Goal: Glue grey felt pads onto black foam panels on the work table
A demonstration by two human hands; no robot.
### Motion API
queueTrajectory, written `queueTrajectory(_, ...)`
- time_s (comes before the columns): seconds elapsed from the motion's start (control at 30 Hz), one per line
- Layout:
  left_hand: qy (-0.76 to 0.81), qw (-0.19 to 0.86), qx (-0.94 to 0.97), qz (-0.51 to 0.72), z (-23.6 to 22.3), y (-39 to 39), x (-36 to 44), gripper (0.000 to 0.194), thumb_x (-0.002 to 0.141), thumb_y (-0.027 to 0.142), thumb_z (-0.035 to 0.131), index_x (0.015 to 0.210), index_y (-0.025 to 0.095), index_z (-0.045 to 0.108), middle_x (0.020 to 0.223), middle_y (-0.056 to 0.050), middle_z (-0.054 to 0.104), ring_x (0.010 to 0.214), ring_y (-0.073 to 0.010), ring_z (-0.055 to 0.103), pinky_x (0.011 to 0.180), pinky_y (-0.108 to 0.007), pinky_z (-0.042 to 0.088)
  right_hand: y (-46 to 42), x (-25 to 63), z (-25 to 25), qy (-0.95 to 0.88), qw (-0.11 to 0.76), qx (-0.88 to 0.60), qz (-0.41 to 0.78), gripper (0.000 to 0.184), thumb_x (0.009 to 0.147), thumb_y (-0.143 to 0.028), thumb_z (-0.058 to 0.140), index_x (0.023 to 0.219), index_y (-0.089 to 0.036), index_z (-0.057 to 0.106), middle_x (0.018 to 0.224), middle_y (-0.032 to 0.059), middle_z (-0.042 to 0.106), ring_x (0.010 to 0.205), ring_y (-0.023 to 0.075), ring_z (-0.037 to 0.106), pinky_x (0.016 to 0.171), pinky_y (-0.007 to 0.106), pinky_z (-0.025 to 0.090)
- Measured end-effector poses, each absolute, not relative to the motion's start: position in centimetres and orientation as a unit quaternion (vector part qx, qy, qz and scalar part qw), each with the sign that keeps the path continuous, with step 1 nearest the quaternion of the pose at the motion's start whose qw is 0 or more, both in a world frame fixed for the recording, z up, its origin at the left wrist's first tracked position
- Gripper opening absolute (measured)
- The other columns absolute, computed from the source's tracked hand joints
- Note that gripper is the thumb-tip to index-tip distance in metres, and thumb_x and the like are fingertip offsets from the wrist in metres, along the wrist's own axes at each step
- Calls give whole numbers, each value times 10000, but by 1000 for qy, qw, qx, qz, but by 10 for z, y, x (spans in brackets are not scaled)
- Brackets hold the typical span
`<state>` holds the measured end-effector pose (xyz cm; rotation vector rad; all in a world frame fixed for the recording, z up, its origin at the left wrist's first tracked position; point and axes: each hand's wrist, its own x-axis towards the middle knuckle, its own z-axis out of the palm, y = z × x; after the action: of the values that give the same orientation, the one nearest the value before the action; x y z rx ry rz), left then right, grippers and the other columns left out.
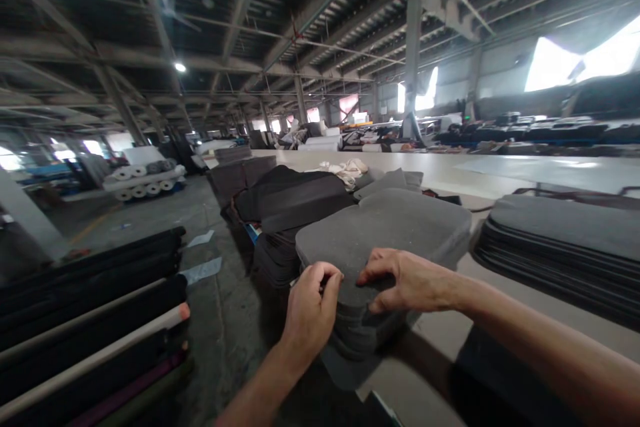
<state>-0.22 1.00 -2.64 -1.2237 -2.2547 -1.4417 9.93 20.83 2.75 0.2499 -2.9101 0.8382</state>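
Observation:
A stack of grey felt-like cut pieces (385, 233) lies on the near corner of a long pale table (450, 170). My left hand (311, 310) is curled at the near edge of the stack, fingers pinched on the edge of the top piece. My right hand (407, 280) rests on top of the same piece, thumb under its edge and fingers bent over it. Both hands meet at the stack's front corner.
A second stack of dark cut pieces (565, 240) lies to the right on the table. Black folded material (295, 197) is piled beyond. Rolls of dark fabric (90, 320) lie on the floor at left, white rolls (145, 180) farther back. An aisle (210, 280) runs between.

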Motion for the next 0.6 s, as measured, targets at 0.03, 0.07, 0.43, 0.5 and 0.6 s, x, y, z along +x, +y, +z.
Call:
queueTrajectory(0.03, -763, 98, -414, -487, -26, 10, -3, 180, 979, 327, 498, 895, 228, 622, 892, -3, 671, 857, -178, 614, 774, -295, 412, 209, 99, 27, -957, 48, 82, 273, 365, 707, -279, 870, 1055, -254, 764, 962, -9, 579, 922, 180, 566, 798, 277, 392)
queueTrajectory(0.07, -763, 97, -414, -486, -26, 10, -3, 179, 978, 326, 500, 892, 229, 623, 892, -1, 674, 859, -177, 616, 775, -293, 411, 209, 98, 27, -958, 47, 81, 272, 353, 709, -251, 864, 1050, -251, 771, 954, -6, 573, 921, 180, 565, 799, 277, 392)
queueTrajectory(0.43, -755, 81, -422, -496, -24, 8, -4, 171, 970, 315, 526, 872, 232, 638, 883, 9, 687, 848, -164, 625, 753, -271, 411, 223, 92, 20, -919, 29, 121, 375, 158, 801, -271, 731, 939, -220, 789, 919, 11, 616, 892, 167, 593, 807, 262, 420)
queueTrajectory(0.5, -750, 77, -423, -502, -25, 8, -5, 165, 968, 312, 534, 873, 232, 642, 883, 10, 688, 846, -161, 626, 753, -269, 414, 221, 92, 20, -920, 38, 130, 367, 122, 827, -278, 683, 868, -204, 770, 890, 16, 619, 875, 163, 588, 802, 262, 417)
queueTrajectory(0.6, -738, 69, -425, -519, -27, 8, -7, 162, 957, 317, 557, 855, 231, 649, 870, 9, 685, 830, -159, 627, 746, -265, 423, 217, 94, 20, -930, 71, 156, 326, 118, 823, -218, 595, 792, -192, 706, 866, 11, 609, 850, 152, 572, 787, 261, 402)
